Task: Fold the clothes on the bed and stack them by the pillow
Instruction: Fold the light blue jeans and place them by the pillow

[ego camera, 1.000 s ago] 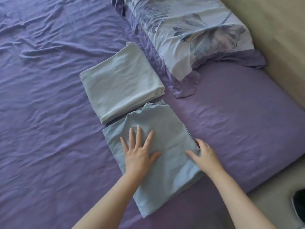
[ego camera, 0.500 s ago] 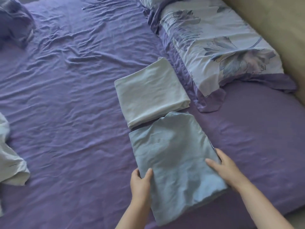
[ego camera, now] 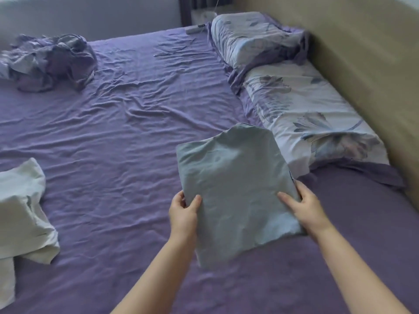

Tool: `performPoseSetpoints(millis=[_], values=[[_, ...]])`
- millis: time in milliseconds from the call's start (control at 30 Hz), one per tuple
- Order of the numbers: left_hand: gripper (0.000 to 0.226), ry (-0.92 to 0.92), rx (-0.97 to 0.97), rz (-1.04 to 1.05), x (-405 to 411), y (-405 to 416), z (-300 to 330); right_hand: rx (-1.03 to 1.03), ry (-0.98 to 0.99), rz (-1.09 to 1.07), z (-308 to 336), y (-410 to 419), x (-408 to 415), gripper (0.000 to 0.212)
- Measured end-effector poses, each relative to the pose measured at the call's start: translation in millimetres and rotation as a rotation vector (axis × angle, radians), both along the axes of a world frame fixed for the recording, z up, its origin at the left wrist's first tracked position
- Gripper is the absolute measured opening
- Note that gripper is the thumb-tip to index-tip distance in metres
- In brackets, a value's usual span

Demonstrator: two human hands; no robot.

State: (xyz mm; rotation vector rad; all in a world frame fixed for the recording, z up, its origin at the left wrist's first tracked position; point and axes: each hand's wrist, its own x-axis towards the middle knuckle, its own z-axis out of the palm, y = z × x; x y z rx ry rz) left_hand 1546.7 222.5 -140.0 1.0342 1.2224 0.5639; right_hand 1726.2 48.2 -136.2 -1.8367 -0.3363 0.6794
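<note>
Head view: the folded blue garment (ego camera: 235,191) is now lifted off the bed (ego camera: 127,141) and held tilted in the air, in front of the floral pillow (ego camera: 303,116). The left hand (ego camera: 183,211) grips its left edge, thumb on top and fingers curled underneath. The right hand (ego camera: 303,207) holds the right edge in the same way, thumb lying on the cloth. I judge that the folding of this piece is finished and the carrying to the stack has begun.

Compared with half a second ago, the garment lay flat on the sheet, just touching the pale folded piece beside the pillow, and both hands were only taking its sides. That pale piece is now hidden behind the raised garment, so I cannot tell its exact place. The camera has also risen: a white garment (ego camera: 22,211) at the left edge and a crumpled purple heap (ego camera: 52,62) far back are visible, probably still to fold.
</note>
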Motion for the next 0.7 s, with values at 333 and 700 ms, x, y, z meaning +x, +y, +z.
performPoseSetpoints(millis=[333,700], values=[[0.026,-0.033,0.120,-0.132,72.5,119.2,-9.0,0.018,-0.034,0.029,-34.5,110.9,81.4,0.025],[0.068,0.817,0.730,-0.730,97.7,128.5,-113.6,-0.712,-0.746,0.347,-112.5,147.8,111.3,0.084]])
